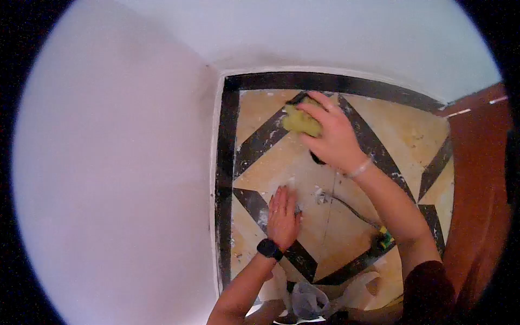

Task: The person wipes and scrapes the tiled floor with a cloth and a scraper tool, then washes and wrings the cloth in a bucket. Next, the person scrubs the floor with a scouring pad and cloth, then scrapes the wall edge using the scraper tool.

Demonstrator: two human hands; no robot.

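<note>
Gripping the yellow item [301, 122] from its right, your right hand [335, 135] is half-curled. Nearer you than the item, your left hand [283, 219] lies flat, apparently empty.

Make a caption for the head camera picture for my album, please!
Right hand gripping a yellow-green pad or cloth, left hand palm-down over a white-flecked patterned floor.

Soft light falls on pale wall [119, 162]; lens bows lines; corners black (noise-speckled); right hand [337, 134] blurs.
</note>
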